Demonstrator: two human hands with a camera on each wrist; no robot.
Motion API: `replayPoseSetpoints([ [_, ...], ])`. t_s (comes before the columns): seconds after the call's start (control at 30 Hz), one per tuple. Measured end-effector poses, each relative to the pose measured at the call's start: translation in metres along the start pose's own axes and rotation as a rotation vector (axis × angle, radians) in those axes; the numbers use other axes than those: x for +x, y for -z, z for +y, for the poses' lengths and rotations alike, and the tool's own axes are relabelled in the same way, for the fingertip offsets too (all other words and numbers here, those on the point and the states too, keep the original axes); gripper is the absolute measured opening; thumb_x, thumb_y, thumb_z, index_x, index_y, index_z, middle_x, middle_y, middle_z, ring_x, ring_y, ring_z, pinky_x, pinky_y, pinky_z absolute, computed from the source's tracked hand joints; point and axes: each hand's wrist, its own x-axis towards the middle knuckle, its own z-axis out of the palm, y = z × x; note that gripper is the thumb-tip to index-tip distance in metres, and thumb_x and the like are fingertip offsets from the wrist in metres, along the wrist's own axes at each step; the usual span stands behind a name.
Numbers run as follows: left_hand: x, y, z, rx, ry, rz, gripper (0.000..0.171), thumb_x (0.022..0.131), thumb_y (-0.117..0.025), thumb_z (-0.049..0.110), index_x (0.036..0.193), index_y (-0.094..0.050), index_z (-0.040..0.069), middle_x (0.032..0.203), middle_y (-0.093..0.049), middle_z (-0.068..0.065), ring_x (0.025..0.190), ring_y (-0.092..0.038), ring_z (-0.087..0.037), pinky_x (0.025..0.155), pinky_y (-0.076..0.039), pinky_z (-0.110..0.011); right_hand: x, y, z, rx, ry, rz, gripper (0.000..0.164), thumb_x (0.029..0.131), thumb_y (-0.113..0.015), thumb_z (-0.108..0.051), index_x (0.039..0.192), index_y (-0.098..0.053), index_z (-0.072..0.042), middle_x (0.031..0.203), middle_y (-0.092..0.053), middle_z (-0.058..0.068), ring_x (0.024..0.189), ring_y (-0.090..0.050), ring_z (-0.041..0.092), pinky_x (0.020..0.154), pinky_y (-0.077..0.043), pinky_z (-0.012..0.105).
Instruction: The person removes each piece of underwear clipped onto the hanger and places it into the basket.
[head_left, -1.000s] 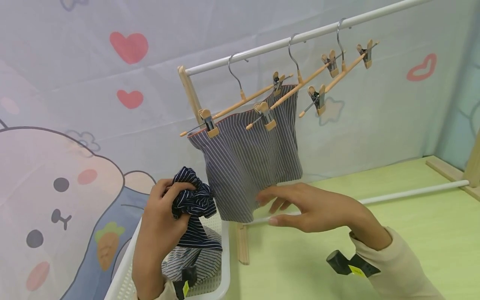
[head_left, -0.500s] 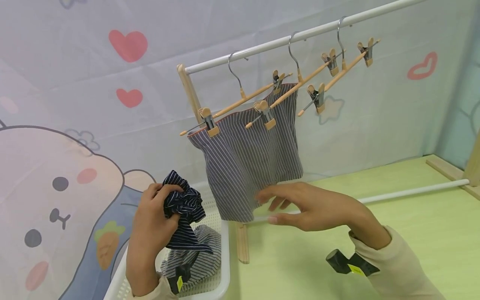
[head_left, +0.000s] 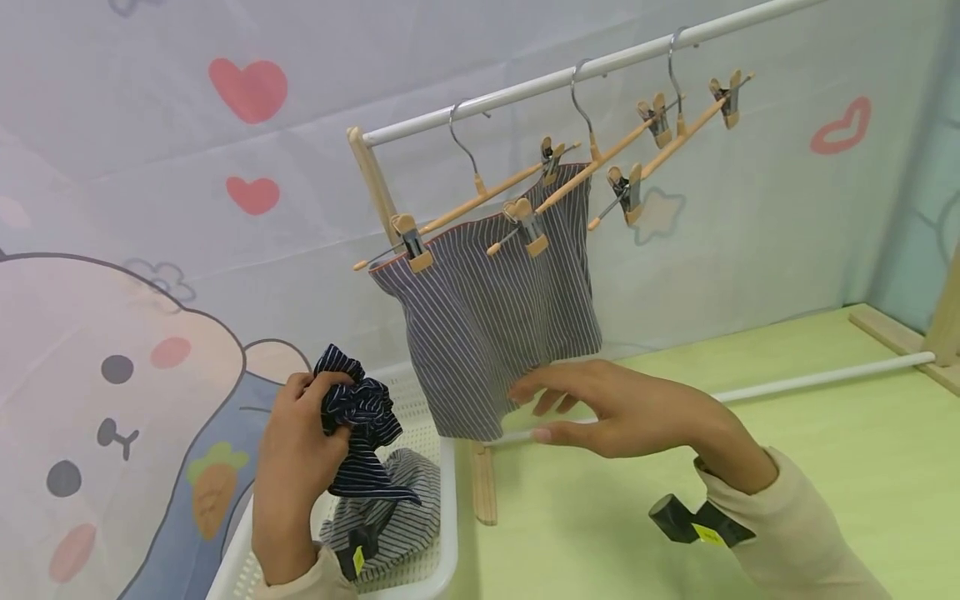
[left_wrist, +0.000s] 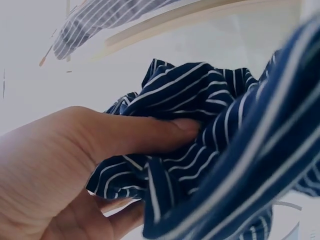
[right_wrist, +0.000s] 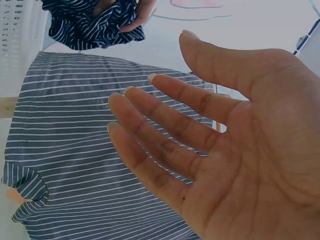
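My left hand (head_left: 300, 450) grips a bunched navy garment with white stripes (head_left: 363, 417) above the basket, one end hanging down. In the left wrist view the thumb (left_wrist: 165, 134) presses into the folds of this cloth; its exact kind is hidden by the bunching. A grey-blue striped garment, shaped like shorts (head_left: 480, 333), hangs from a clip hanger (head_left: 480, 200) by two clips at its waistband. Next to its lower hem is my right hand (head_left: 622, 408), palm toward the cloth, fingers spread and holding nothing.
Another striped cloth (head_left: 405, 508) lies in the white basket (head_left: 447, 517) below my left hand. Two bare clip hangers (head_left: 600, 171) hang on the white rail (head_left: 525, 94), one in front of the shorts. A lower white bar (head_left: 817, 382) crosses the green tabletop (head_left: 600, 533).
My left hand has moved left and slightly down with the navy garment, away from the hanging shorts. My right hand has stayed by the hem. The view has shifted slightly.
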Motion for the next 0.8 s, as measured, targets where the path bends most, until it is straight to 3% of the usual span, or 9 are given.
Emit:
replayPoseSetpoints([
  [0.13,0.002,-0.004,-0.002,-0.012,-0.003,-0.036,0.050,0.067,-0.071,-0.008,0.113,-0.062,0.011,0.106,-0.055,-0.017,0.088,-0.053,-0.035,0.068,-0.047,-0.051,0.000,0.001,-0.001,0.011,-0.014,-0.004,0.035,0.097,-0.051,-0.038,0.128,-0.050,-0.022,0.123,-0.056,-0.010,0.106,-0.054,0.010,0.086,-0.050,0.040],
  [0.4,0.004,-0.014,0.000,-0.089,-0.052,-0.097,0.047,0.070,-0.069,-0.012,0.112,-0.065,0.011,0.115,-0.055,-0.018,0.093,-0.057,-0.036,0.068,-0.050,-0.049,-0.001,0.003,-0.002,0.011,-0.017,-0.004,0.034,0.097,-0.051,-0.037,0.127,-0.051,-0.023,0.123,-0.056,-0.010,0.106,-0.053,0.007,0.085,-0.050,0.041],
  [0.53,0.005,-0.020,0.003,-0.099,-0.066,-0.158,0.046,0.072,-0.069,-0.010,0.113,-0.065,0.011,0.118,-0.054,-0.019,0.094,-0.057,-0.034,0.069,-0.051,-0.047,-0.001,0.003,-0.002,0.004,-0.013,-0.005,0.034,0.097,-0.051,-0.038,0.127,-0.051,-0.023,0.124,-0.055,-0.011,0.106,-0.053,0.006,0.085,-0.050,0.040],
  [0.8,0.008,-0.032,0.005,-0.126,-0.074,-0.273,0.043,0.076,-0.071,-0.004,0.116,-0.064,0.011,0.120,-0.054,-0.016,0.103,-0.055,-0.033,0.082,-0.051,-0.049,-0.002,0.004,0.000,-0.007,-0.011,0.004,0.033,0.096,-0.052,-0.038,0.125,-0.052,-0.022,0.124,-0.055,-0.010,0.107,-0.053,0.011,0.086,-0.050,0.039],
])
